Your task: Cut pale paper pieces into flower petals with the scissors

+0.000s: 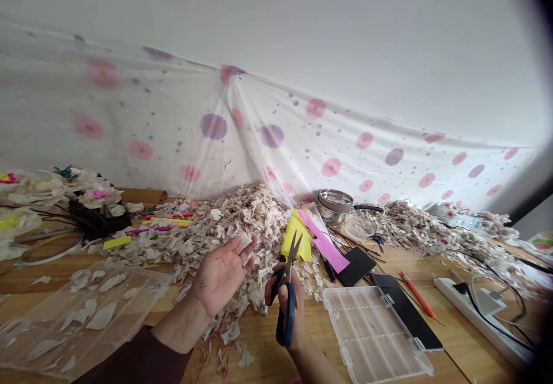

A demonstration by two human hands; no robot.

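Note:
My left hand (224,274) is turned palm up over the edge of the large heap of dried, pale petal-like pieces (254,208). Between its thumb and curled fingers sits one small off-white piece (244,241). My right hand (291,309) grips a pair of scissors (292,250) by the dark blue handles, with the blades pointing up and slightly apart. The blades are to the right of my left hand and do not touch the piece. Behind them lie a yellow sheet (297,237) and a pink paper strip (324,243).
A clear compartment box (375,332) lies at right beside a black phone-like slab (408,309), an orange pen (417,293) and a white power strip (479,323). Left, a plastic lid (142,292) carries loose pieces. Metal pan (334,200) and artificial flowers (97,194) stand behind.

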